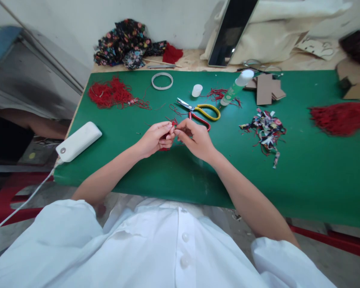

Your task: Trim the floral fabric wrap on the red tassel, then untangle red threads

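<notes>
My left hand [156, 138] is closed around red cord [173, 123], a bit of which sticks out at the thumb and more below the fingers. Right beside it, my right hand [195, 140] pinches with thumb and forefinger at the same spot; what lies between those fingertips is too small to make out. Just beyond the hands rest scissors [208, 112] with one yellow and one red handle, blades apart. A white cap [197, 90] and a green glue stick [236, 88] stand behind them. Loose red cords [175, 110] lie near the blades.
On the green mat [312, 180] are a red cord tangle [115, 93], a tape roll [162, 81], fabric scraps [267, 130], cardboard pieces [264, 89] and a red cord bundle [342, 119]. A white power bank [79, 142] with a cable sits at the left edge.
</notes>
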`<state>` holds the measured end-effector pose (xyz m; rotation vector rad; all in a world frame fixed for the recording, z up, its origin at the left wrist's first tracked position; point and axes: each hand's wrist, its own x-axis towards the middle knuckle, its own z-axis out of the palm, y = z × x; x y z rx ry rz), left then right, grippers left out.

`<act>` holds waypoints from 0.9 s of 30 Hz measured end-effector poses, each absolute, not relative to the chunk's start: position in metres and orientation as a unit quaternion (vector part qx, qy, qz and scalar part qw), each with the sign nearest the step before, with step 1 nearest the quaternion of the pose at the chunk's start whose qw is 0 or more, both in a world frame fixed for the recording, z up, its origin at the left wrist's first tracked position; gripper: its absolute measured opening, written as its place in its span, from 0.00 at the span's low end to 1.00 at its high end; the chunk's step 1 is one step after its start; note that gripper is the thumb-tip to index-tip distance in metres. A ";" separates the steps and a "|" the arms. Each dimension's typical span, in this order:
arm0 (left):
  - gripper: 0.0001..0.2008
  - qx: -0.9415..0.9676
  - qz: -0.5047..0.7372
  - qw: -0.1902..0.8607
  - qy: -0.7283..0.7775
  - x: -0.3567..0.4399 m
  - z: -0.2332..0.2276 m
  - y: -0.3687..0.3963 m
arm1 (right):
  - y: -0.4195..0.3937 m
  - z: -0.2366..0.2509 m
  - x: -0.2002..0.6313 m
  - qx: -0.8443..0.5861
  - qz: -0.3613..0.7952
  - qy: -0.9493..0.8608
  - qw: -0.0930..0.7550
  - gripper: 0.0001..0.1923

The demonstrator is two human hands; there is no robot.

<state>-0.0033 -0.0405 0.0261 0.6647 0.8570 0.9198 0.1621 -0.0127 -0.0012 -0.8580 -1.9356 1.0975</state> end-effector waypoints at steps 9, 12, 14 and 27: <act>0.12 0.307 0.424 0.760 0.384 -0.003 0.026 -0.040 | -0.012 -0.004 0.161 -0.348 0.464 -0.720 0.381 0.04; 0.13 0.310 0.423 0.759 0.386 -0.004 0.026 -0.040 | -0.012 -0.004 0.160 -0.340 0.506 -0.692 0.387 0.06; 0.13 0.311 0.422 0.759 0.387 -0.004 0.026 -0.040 | -0.011 -0.003 0.160 -0.337 0.530 -0.675 0.388 0.07; 0.12 0.319 0.421 0.755 0.388 -0.005 0.026 -0.041 | -0.010 -0.002 0.161 -0.357 0.526 -0.683 0.359 0.07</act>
